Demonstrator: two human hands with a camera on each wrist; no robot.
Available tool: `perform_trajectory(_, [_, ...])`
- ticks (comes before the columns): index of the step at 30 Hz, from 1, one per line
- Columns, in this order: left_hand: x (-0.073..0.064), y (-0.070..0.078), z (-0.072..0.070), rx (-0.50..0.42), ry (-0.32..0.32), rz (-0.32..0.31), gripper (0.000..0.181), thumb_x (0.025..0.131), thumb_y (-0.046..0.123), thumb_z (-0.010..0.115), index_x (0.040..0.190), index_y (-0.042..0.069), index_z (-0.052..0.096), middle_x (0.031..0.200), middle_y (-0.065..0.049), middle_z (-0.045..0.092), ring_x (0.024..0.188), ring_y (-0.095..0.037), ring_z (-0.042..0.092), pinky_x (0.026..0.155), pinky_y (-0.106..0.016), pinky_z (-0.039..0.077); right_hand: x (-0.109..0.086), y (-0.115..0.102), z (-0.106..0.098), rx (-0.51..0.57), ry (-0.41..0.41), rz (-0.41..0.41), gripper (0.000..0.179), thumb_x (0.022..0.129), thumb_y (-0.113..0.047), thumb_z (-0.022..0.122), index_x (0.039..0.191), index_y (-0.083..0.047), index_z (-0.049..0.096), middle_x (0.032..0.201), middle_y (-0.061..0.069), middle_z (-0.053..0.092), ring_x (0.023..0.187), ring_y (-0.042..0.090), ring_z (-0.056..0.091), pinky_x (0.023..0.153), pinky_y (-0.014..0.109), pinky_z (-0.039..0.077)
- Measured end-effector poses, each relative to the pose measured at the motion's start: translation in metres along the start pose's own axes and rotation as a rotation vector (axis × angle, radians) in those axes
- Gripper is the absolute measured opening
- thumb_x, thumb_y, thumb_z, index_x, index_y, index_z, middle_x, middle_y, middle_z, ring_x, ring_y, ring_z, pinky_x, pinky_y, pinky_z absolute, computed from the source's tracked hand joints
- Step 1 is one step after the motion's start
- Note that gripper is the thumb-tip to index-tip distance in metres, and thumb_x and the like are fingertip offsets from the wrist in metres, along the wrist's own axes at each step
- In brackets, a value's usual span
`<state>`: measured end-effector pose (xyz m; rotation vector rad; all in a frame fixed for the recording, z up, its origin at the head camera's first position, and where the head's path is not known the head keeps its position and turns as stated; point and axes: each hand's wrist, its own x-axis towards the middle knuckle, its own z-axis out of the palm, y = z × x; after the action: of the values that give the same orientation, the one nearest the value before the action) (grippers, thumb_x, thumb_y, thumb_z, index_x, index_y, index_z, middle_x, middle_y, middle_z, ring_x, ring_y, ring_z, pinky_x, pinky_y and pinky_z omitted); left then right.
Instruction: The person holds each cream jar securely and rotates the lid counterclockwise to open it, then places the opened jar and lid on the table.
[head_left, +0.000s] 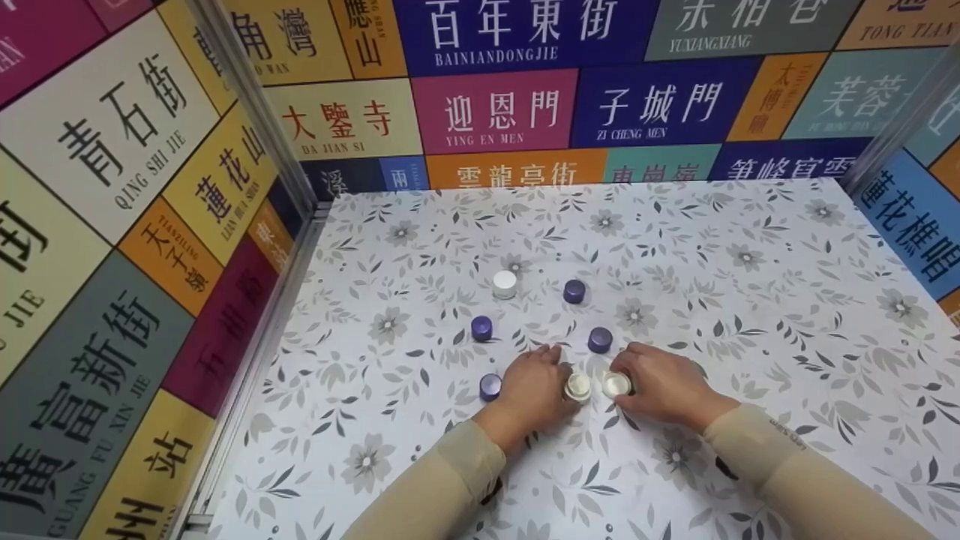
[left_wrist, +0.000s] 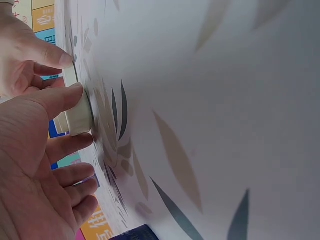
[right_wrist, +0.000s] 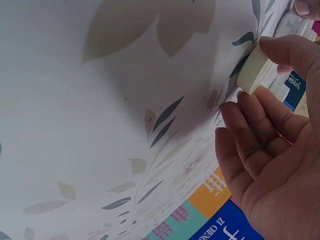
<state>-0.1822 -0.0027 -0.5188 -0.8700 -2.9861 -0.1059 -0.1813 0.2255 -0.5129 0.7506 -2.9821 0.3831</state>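
Note:
My left hand [head_left: 534,394] pinches a small cream jar [head_left: 577,387] between thumb and fingers, low on the table. In the left wrist view the stepped neck of this jar [left_wrist: 80,115] shows, without a lid on it. Just to its right, my right hand [head_left: 664,382] holds a round cream lid [head_left: 616,385]. The right wrist view shows the lid [right_wrist: 254,71] on edge near the tabletop, pinched by thumb and fingertips. Jar and lid are apart in the head view, with a narrow gap between them.
Beside the left hand is a small purple round container [head_left: 490,386]. Similar purple ones stand further off, at left [head_left: 481,328], centre [head_left: 600,340] and back [head_left: 574,291]. A white round container [head_left: 505,284] stands behind. Sign-covered walls [head_left: 495,109] border the flower-patterned table [head_left: 450,457].

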Motion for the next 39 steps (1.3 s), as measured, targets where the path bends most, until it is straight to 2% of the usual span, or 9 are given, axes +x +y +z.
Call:
perform_trajectory(7, [0.000, -0.001, 0.000, -0.011, -0.020, 0.009, 0.053, 0.082, 0.052, 0.071, 0.121, 0.016, 0.071, 0.137, -0.008, 0.059, 0.127, -0.025, 0.054, 0.105, -0.037, 0.039, 0.000, 0.000, 0.000, 0.009, -0.002, 0.009, 0.030, 0.069, -0.033, 0.081, 0.093, -0.020, 0.070, 0.088, -0.009, 0.056, 0.073, 0.013, 0.057, 0.061, 0.038, 0.049])
perform_trajectory(12, [-0.001, -0.005, -0.003, -0.022, -0.032, 0.027, 0.051, 0.074, 0.041, 0.073, 0.119, 0.018, 0.071, 0.121, -0.003, 0.065, 0.117, -0.022, 0.059, 0.100, -0.037, 0.042, -0.001, 0.000, -0.001, 0.020, -0.002, 0.012, 0.029, 0.068, -0.032, 0.081, 0.093, -0.020, 0.070, 0.087, -0.009, 0.055, 0.072, 0.013, 0.056, 0.060, 0.038, 0.048])
perform_trajectory(14, [-0.001, -0.007, -0.006, -0.022, -0.035, 0.025, 0.050, 0.068, 0.035, 0.071, 0.115, 0.019, 0.073, 0.113, 0.000, 0.066, 0.112, -0.021, 0.060, 0.098, -0.038, 0.043, -0.001, 0.001, 0.000, 0.024, 0.001, 0.009, 0.029, 0.068, -0.031, 0.081, 0.093, -0.019, 0.070, 0.087, -0.008, 0.055, 0.072, 0.012, 0.055, 0.060, 0.037, 0.048])
perform_trajectory(18, [0.003, -0.013, -0.020, -0.021, -0.041, 0.002, 0.037, 0.068, 0.029, 0.066, 0.102, 0.018, 0.074, 0.109, 0.002, 0.070, 0.113, -0.016, 0.061, 0.099, -0.039, 0.042, -0.001, 0.002, 0.000, 0.034, 0.001, 0.005, 0.029, 0.068, -0.030, 0.081, 0.093, -0.019, 0.070, 0.086, -0.009, 0.054, 0.071, 0.012, 0.054, 0.061, 0.037, 0.048])
perform_trajectory(20, [0.008, -0.017, -0.026, -0.031, -0.041, -0.016, 0.033, 0.072, 0.029, 0.065, 0.102, 0.017, 0.074, 0.112, 0.001, 0.071, 0.116, -0.015, 0.059, 0.101, -0.038, 0.041, -0.001, 0.002, 0.000, 0.037, -0.002, 0.004, 0.029, 0.068, -0.030, 0.081, 0.094, -0.019, 0.070, 0.086, -0.009, 0.054, 0.071, 0.012, 0.054, 0.061, 0.037, 0.048])
perform_trajectory(25, [0.027, -0.025, -0.032, -0.041, -0.027, -0.040, 0.029, 0.080, 0.033, 0.066, 0.102, 0.015, 0.072, 0.105, -0.001, 0.070, 0.103, -0.020, 0.064, 0.094, -0.037, 0.044, 0.001, 0.001, 0.001, 0.039, 0.000, -0.006, 0.030, 0.068, -0.030, 0.081, 0.094, -0.019, 0.070, 0.086, -0.010, 0.053, 0.071, 0.013, 0.055, 0.060, 0.037, 0.048])
perform_trajectory(28, [0.042, -0.026, -0.032, -0.031, -0.037, -0.047, 0.026, 0.081, 0.036, 0.069, 0.097, 0.015, 0.069, 0.098, -0.001, 0.067, 0.094, -0.023, 0.065, 0.089, -0.038, 0.046, 0.002, 0.002, 0.001, 0.032, 0.010, -0.010, 0.029, 0.068, -0.030, 0.081, 0.093, -0.019, 0.070, 0.086, -0.011, 0.052, 0.072, 0.013, 0.056, 0.060, 0.037, 0.048])
perform_trajectory(34, [0.066, -0.020, -0.027, -0.015, -0.085, -0.027, 0.023, 0.082, 0.033, 0.069, 0.096, 0.016, 0.066, 0.096, 0.000, 0.065, 0.092, -0.023, 0.064, 0.086, -0.038, 0.046, 0.001, 0.001, 0.002, 0.030, 0.015, -0.014, 0.027, 0.068, -0.028, 0.079, 0.091, -0.019, 0.069, 0.087, -0.009, 0.055, 0.073, 0.014, 0.057, 0.061, 0.037, 0.048])
perform_trajectory(39, [0.078, -0.011, -0.024, -0.008, -0.074, 0.008, 0.029, 0.082, 0.034, 0.072, 0.104, 0.016, 0.067, 0.102, -0.002, 0.066, 0.094, -0.024, 0.064, 0.087, -0.038, 0.046, -0.001, 0.001, 0.001, 0.037, 0.022, 0.000, 0.027, 0.067, -0.028, 0.078, 0.091, -0.019, 0.069, 0.087, -0.010, 0.055, 0.073, 0.014, 0.057, 0.062, 0.037, 0.048])
